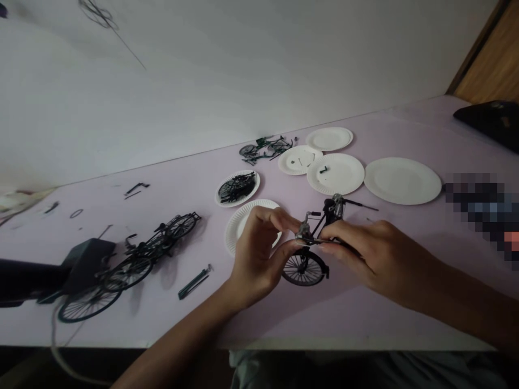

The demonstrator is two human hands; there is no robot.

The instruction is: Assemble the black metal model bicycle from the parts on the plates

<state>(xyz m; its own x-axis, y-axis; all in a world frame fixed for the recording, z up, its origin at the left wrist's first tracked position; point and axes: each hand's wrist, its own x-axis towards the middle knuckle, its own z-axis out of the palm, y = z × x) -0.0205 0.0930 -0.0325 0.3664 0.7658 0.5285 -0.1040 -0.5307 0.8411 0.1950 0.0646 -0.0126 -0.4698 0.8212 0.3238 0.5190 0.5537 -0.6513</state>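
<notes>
A small black model bicycle is held over the pale pink table, its one wheel low and its handlebar end up. My left hand pinches the silvery front part of it with thumb and fingertips. My right hand grips the frame from the right, fingers closed around it. A thin rod sticks out to the right behind the model.
Several white paper plates lie behind the hands: one with dark wheels, two with small parts, others bare. Assembled model bicycles lie at the left beside a dark object. A green tool lies nearby. Loose parts sit by the wall.
</notes>
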